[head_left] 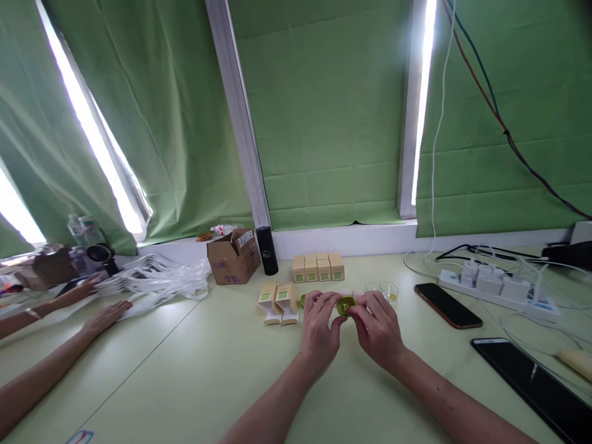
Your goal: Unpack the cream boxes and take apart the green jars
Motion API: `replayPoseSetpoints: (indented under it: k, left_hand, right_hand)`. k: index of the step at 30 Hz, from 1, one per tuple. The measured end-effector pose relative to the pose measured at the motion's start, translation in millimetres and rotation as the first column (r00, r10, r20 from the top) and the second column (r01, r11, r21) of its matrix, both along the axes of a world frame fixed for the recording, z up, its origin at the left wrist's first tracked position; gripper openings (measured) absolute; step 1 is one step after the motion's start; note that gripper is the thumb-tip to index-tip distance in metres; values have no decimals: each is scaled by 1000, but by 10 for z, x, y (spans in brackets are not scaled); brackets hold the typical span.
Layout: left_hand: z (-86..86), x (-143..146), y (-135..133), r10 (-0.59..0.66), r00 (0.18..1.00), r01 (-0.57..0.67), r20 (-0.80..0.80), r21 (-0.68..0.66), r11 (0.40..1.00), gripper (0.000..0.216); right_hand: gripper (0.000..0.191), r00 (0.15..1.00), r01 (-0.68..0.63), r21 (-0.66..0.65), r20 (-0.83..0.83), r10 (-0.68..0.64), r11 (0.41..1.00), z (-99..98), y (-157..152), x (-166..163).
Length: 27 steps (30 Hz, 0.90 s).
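My left hand is closed around the side of a small olive-green, hollow-looking piece, held just above the table. From the other side, my right hand pinches the same piece between thumb and fingers. Its exact kind is too small to make out. Another bit of green shows behind my left fingers, mostly hidden. Two open small cardboard boxes with green labels stand left of my hands. Behind are several closed boxes in a row. Small clear plastic containers sit just beyond my right hand.
A brown carton and black bottle stand at the back. At right lie a phone, a tablet-like device and a power strip with cables. Another person's hands touch white plastic strips at left.
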State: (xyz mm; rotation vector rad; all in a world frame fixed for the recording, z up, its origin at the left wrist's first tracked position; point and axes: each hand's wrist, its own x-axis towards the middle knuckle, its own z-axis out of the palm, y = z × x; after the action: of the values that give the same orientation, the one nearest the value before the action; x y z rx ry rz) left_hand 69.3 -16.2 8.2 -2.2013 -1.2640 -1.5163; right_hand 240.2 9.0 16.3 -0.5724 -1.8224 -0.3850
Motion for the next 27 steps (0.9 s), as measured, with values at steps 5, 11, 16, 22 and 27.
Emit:
replayPoseSetpoints:
  k: [5,11,16,22,27]
  left_hand:
    - [-24,-42,45,42,998,-41,40,-23,999,48]
    - [-31,-119,104,115,984,-111,135,-36,993,45]
    - [12,-122,104,127,962,-115,241,-65,991,45]
    - [44,-147,168,122,821,1,558,-215,977,24]
    - [51,-157,223,96,439,352,893,-269,897,46]
  right_hand:
    - [18,999,-18,13,-26,18,1000,20,-39,-13]
    - [18,990,-56,13,-125,57,998,36,-29,6]
    - [16,975,-108,-88,-203,88,990,28,41,41]
    - [12,945,-110,-322,-326,-1,940,-99,219,38]
    - [26,933,-87,-572,-333,-134,815,-193,461,-10]
